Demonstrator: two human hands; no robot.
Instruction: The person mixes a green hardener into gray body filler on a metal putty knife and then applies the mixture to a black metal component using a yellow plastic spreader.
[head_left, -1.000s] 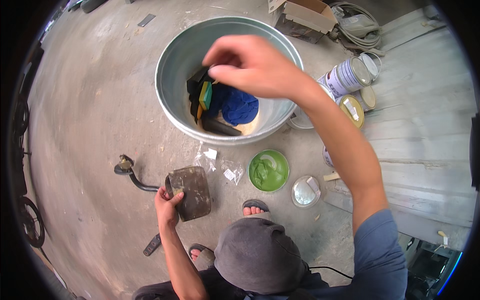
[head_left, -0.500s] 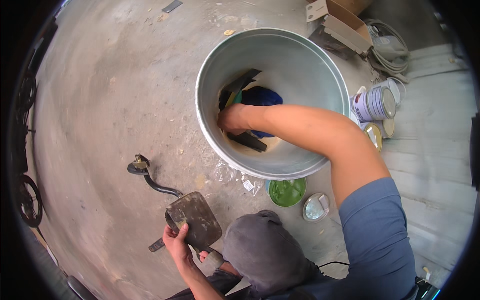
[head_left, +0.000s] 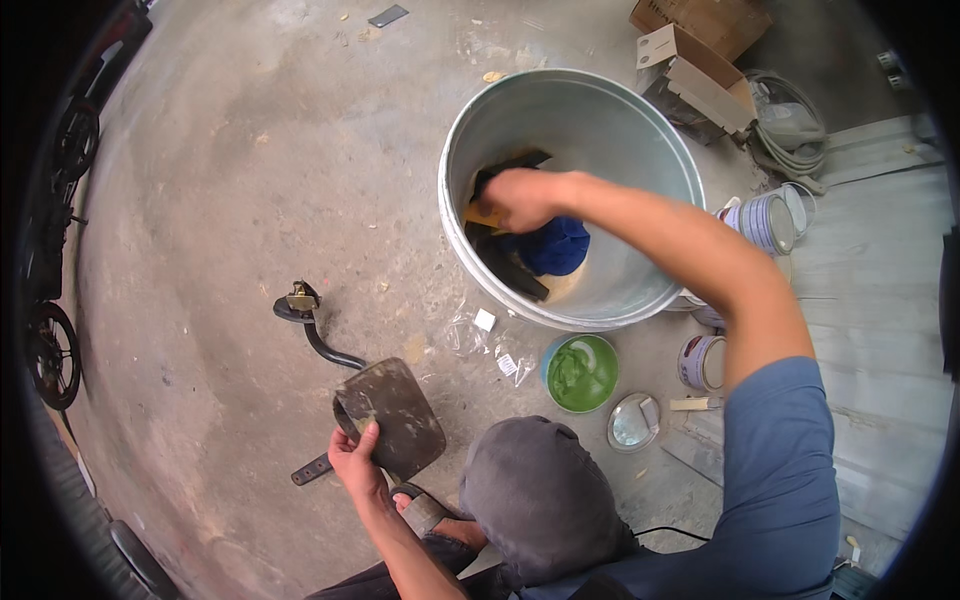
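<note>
My left hand [head_left: 357, 462] is closed on the edge of a dirty dark curved panel [head_left: 402, 425], its thumb on top. A bent black bar [head_left: 330, 348] runs from behind the panel to a small bracket [head_left: 300, 300]. My right hand [head_left: 525, 198] reaches inside a large grey metal drum [head_left: 640, 150], fingers curled against a small yellow piece [head_left: 482, 215] whose kind I cannot make out. Beside that hand in the drum lie a crumpled blue cloth [head_left: 560, 246] and dark strips [head_left: 515, 275]. The fingertips are partly hidden and slightly blurred.
An open tub of green paint [head_left: 580, 372], a round tin lid [head_left: 632, 421], and a brush [head_left: 695, 404] lie near the drum. Paint tins [head_left: 765, 222], a cardboard box [head_left: 705, 85] and coiled hose [head_left: 800, 150] stand right. Motorbike wheels [head_left: 55, 355] show far left.
My right hand has lifted from the drum's left wall, with the yellow piece now below its fingers. The view has shifted, placing the drum farther right. My left hand keeps its hold on the panel.
</note>
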